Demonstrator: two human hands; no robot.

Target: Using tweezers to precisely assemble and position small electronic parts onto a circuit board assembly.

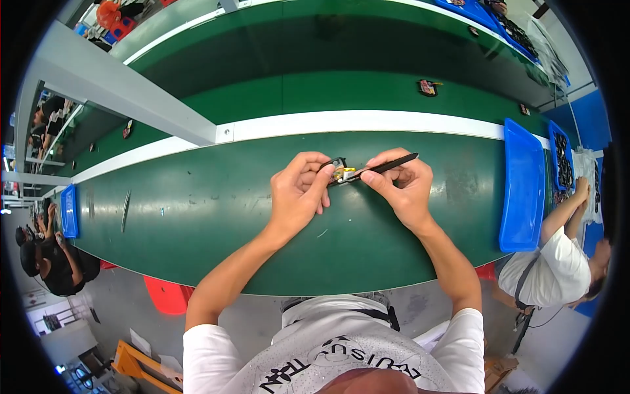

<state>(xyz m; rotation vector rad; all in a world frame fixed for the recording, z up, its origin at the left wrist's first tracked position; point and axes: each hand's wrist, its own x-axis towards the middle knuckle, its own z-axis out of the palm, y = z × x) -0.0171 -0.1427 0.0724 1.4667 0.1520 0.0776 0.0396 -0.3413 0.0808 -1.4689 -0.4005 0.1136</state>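
Above the green tabletop, my left hand (302, 190) pinches a small black-framed electronic part (338, 162) between thumb and fingers. A yellow and silvery piece (346, 173) shows within the frame. My right hand (405, 187) is closed round a slim black pen-shaped tool (398, 162), whose rear end sticks out up and to the right. The tool's front end reaches the yellow piece; whether it touches cannot be made out. My fingers partly cover the part.
A blue tray (523, 187) lies at the right of the green table (249, 164), and another blue tray (69, 211) at the left. Beyond a white rail (367, 123) runs a green belt carrying small assemblies (428, 87). A thin strip (125, 210) lies left. People sit at both sides.
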